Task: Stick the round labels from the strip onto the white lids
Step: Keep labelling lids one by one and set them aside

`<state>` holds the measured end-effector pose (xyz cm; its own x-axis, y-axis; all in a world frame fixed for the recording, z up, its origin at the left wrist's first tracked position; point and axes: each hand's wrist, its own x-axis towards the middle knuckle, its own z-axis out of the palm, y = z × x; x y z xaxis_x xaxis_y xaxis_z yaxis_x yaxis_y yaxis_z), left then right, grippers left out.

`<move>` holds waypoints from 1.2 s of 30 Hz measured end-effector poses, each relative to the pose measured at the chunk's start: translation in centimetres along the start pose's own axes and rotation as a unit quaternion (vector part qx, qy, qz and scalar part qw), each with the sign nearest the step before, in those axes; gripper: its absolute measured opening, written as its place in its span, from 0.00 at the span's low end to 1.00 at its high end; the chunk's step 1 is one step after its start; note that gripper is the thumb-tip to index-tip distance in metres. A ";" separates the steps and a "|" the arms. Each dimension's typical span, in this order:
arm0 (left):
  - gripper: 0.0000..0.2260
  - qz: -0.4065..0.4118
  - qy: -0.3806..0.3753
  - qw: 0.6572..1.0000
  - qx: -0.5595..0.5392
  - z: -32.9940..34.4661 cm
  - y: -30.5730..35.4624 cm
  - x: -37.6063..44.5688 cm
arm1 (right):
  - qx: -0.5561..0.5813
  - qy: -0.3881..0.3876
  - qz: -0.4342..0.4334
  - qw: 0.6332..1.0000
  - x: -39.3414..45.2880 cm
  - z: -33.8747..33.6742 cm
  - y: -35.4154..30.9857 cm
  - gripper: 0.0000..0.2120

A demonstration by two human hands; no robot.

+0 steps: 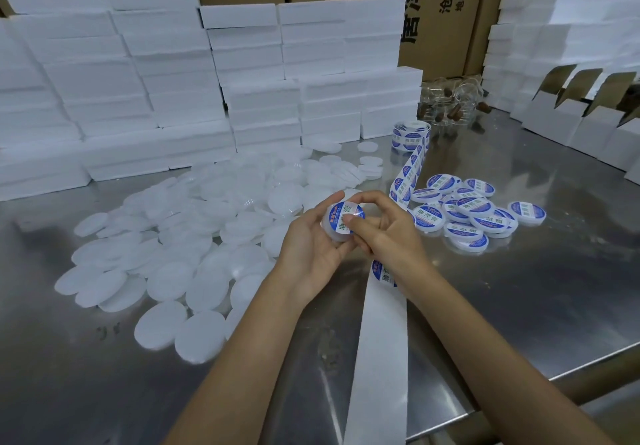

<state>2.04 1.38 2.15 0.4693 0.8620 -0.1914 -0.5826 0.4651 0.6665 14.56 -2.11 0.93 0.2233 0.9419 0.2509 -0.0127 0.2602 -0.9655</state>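
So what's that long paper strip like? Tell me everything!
The strip is glossy white backing paper. It unrolls from a roll standing on the metal table, still carrying round blue-and-white labels, then passes under the right hand. The near part is bare, labels gone, and runs off the table's front edge.
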 end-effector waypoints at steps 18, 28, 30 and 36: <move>0.16 0.010 -0.009 1.000 0.005 0.1 -0.5 0.0 | -0.119 0.025 -0.050 0.991 -0.2 0.2 0.4 0.09; 0.17 0.011 0.008 1.000 0.006 0.4 -0.4 -0.2 | -0.240 0.059 -0.092 0.965 -0.2 0.2 1.2 0.24; 0.16 0.003 0.012 1.000 -0.025 0.4 -0.1 -0.2 | -0.243 0.070 -0.073 0.965 0.0 0.0 1.4 0.27; 0.13 0.009 -0.022 0.999 -0.034 0.8 -0.4 -0.6 | -0.413 0.124 -0.044 0.901 -0.1 0.2 1.9 0.31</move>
<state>2.54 0.54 2.59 0.4866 0.8613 -0.1462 -0.6349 0.4636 0.6181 14.36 -1.68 -0.94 0.4000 0.8225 0.4042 0.7220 -0.0112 -0.6918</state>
